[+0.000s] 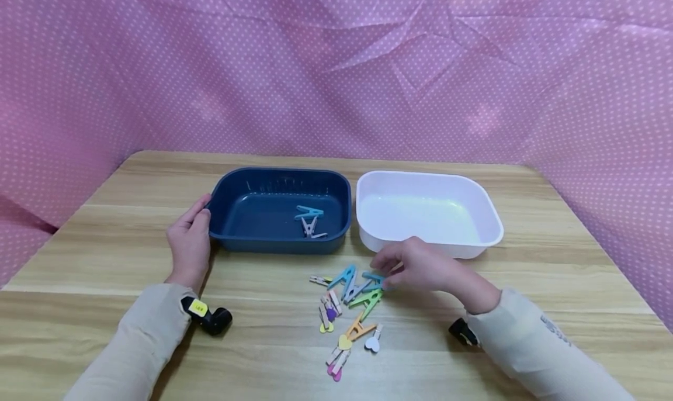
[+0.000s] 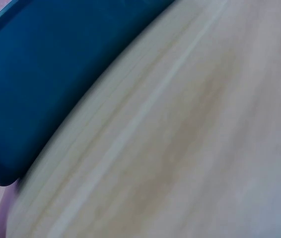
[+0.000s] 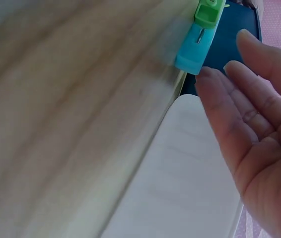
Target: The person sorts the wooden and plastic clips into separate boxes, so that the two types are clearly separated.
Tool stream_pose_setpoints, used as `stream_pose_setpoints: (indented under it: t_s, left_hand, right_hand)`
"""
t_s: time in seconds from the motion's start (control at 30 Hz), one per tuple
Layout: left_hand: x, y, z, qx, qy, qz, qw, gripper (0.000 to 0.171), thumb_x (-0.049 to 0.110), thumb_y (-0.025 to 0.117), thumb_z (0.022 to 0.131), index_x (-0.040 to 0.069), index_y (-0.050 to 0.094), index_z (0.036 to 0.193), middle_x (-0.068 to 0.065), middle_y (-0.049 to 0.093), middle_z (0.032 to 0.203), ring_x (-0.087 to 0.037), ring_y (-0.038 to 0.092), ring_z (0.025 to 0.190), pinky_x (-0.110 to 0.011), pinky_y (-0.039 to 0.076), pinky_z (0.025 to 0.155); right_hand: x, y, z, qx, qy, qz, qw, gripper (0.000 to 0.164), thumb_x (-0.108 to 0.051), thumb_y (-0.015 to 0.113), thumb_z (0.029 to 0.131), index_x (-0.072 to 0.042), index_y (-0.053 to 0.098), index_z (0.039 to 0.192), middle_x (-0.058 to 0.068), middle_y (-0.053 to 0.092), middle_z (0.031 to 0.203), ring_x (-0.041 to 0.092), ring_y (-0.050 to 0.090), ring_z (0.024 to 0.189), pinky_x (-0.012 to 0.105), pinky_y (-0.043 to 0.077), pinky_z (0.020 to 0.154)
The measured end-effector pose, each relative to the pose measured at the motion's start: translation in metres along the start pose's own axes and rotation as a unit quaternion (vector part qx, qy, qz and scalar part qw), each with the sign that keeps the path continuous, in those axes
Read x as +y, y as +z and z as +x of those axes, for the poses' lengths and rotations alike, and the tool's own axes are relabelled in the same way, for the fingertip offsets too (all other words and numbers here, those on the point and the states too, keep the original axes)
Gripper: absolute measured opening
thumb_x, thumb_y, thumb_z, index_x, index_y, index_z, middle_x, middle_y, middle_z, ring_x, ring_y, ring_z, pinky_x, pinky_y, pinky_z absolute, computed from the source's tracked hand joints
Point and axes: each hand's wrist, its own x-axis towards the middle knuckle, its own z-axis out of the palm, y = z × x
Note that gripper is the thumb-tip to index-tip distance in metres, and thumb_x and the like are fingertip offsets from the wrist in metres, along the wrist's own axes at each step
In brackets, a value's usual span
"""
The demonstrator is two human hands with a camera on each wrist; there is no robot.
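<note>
My left hand (image 1: pixel 190 243) holds the left rim of a dark blue tub (image 1: pixel 278 246), thumb on the near side; most of its fingers are hidden in the left wrist view. Inside that tub lie a light blue clothespin (image 1: pixel 310 213) and a greyish one (image 1: pixel 308 226). Over the loose pile, my right hand (image 1: pixel 420 265) hovers with fingers loosely bent and nothing between them. Closest to its fingertips is a turquoise clothespin (image 3: pixel 196 52), beside a green clothespin (image 1: pixel 370 298). Blue (image 1: pixel 344 277), grey-blue (image 1: pixel 354 292) and orange (image 1: pixel 360 329) clothespins lie nearby.
A white tub (image 1: pixel 430 248) stands right of the blue one, behind my right hand. Small wooden pegs with hearts, including a white heart peg (image 1: pixel 373 341) and a yellow heart peg (image 1: pixel 344 342), lie toward the front. Pink dotted cloth (image 1: pixel 336 85) surrounds the wooden table (image 1: pixel 547 307).
</note>
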Motion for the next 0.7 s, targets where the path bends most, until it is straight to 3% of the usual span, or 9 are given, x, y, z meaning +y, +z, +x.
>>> stream_pose_setpoints:
  t_s: [0.27, 0.7]
  left_hand:
    - [0.0012, 0.0012, 0.0002, -0.003, -0.002, -0.001, 1.0, 0.032, 0.015, 0.05, 0.093, 0.012, 0.06, 0.123, 0.001, 0.056, 0.13, -0.007, 0.044, 0.126, -0.015, 0.036, 0.099]
    - [0.0026, 0.0002, -0.0009, -0.006, -0.017, -0.001, 0.9998, 0.032, 0.017, 0.049, 0.094, 0.013, 0.059, 0.124, 0.001, 0.055, 0.131, -0.007, 0.043, 0.127, -0.015, 0.035, 0.1]
  right_hand:
    - [-0.0004, 0.0009, 0.0021, -0.017, 0.035, -0.015, 0.999, 0.029, -0.007, 0.074, 0.076, -0.012, 0.069, 0.103, -0.001, 0.067, 0.101, 0.013, 0.062, 0.093, 0.031, 0.053, 0.083]
    - [-0.0019, 0.007, 0.0076, -0.021, 0.04, -0.084, 0.995, 0.028, -0.007, 0.075, 0.074, -0.013, 0.069, 0.101, -0.004, 0.064, 0.095, 0.009, 0.059, 0.086, 0.029, 0.052, 0.079]
